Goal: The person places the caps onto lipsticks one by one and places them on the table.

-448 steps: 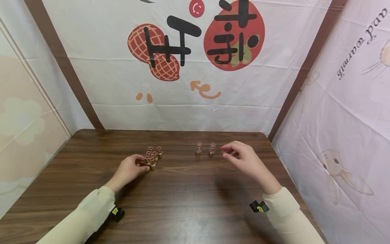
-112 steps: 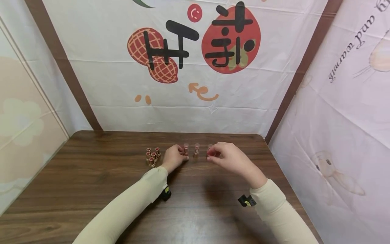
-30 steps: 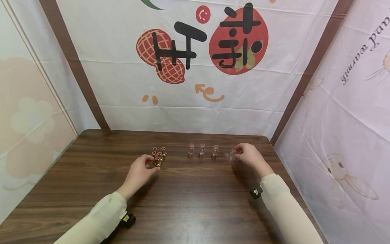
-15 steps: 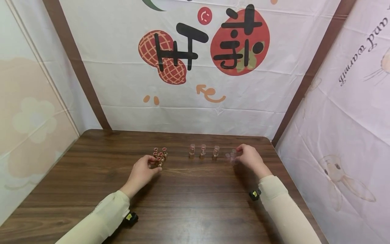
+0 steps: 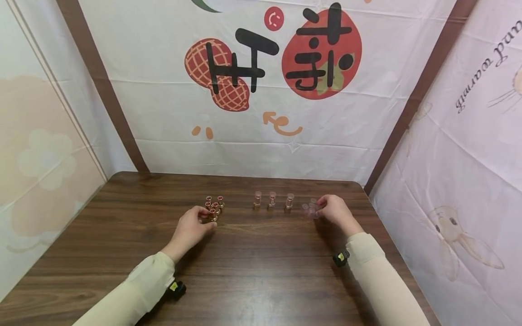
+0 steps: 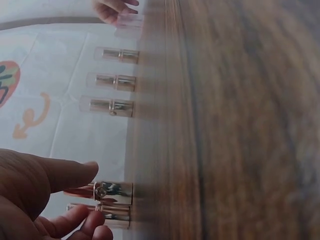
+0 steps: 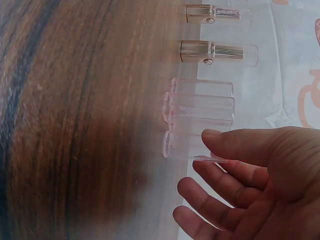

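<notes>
Gold lipstick tubes (image 5: 220, 202) with red insides stand uncapped in a tight cluster at the left of the table. My left hand (image 5: 190, 231) is at the cluster's near side, thumb and fingers curved around the front tube (image 6: 117, 192); a gap shows beside the thumb in the left wrist view. My right hand (image 5: 335, 212) pinches a clear cap (image 7: 180, 145) between thumb and index finger. More clear caps (image 7: 202, 107) stand beside it. Between the hands, three lipsticks with clear caps, the nearest-right one (image 5: 289, 202) included, stand upright in a row.
The brown wooden table (image 5: 248, 267) has rounded far corners. A white printed cloth (image 5: 228, 149) hangs right behind its far edge, and another cloth (image 5: 444, 181) hangs along the right side.
The row has grown from two capped lipsticks to three, and the left cluster has lost one tube. Both hands have drawn apart, left back to the tubes, right to the caps.
</notes>
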Motion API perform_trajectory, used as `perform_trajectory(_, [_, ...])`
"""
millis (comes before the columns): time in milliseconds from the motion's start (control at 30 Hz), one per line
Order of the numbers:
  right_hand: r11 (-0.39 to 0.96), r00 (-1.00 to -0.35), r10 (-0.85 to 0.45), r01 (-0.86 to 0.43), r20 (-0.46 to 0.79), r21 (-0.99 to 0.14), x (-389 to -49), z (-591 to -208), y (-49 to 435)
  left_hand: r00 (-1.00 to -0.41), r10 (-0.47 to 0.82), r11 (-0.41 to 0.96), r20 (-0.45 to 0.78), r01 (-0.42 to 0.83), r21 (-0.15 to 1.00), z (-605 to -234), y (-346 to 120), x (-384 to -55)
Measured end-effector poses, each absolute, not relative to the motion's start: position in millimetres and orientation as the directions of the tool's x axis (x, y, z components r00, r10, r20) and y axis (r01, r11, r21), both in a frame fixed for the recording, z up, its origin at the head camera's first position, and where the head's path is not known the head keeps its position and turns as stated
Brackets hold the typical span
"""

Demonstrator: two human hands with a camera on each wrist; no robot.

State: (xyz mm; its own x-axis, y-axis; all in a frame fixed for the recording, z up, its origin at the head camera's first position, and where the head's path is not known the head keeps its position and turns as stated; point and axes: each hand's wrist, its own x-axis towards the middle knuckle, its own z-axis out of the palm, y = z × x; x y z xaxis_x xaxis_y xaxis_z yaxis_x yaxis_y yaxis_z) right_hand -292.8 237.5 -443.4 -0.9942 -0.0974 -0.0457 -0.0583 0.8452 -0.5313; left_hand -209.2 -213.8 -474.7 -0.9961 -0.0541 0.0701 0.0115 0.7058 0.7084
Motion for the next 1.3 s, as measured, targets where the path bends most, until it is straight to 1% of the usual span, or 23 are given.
perform_trajectory(167, [0.838,-0.993,-0.109,-0.067,-0.047,-0.542,-292.6,-445.3,238.4,-0.997,-0.056,0.704,0.056,0.000,0.710,-473.2,-213.0,-209.5])
perform_trajectory(433, [0.842,-0.994,-0.111,-0.086,-0.015,-0.532,-287.8,-439.1,242.2,-0.998,-0.053,0.714,0.037,-0.012,0.700,-475.8,-213.5,-211.3])
perform_trajectory(700, [0.838,-0.998,-0.029,-0.058,0.062,-0.542,-281.8,-433.5,247.7,-0.999,-0.043,0.726,0.010,-0.024,0.687,-479.6,-211.8,-215.2])
perform_trajectory(1100, [0.820,-0.984,-0.017,-0.115,0.176,-0.560,-276.3,-422.8,244.1,-0.996,-0.090,0.765,-0.019,-0.081,0.639,-479.0,-205.6,-223.8])
perform_trajectory(1300, [0.805,-0.979,-0.022,-0.138,0.203,-0.577,-273.2,-414.2,238.4,-0.993,-0.115,0.773,-0.035,-0.111,0.625,-477.7,-203.4,-227.6])
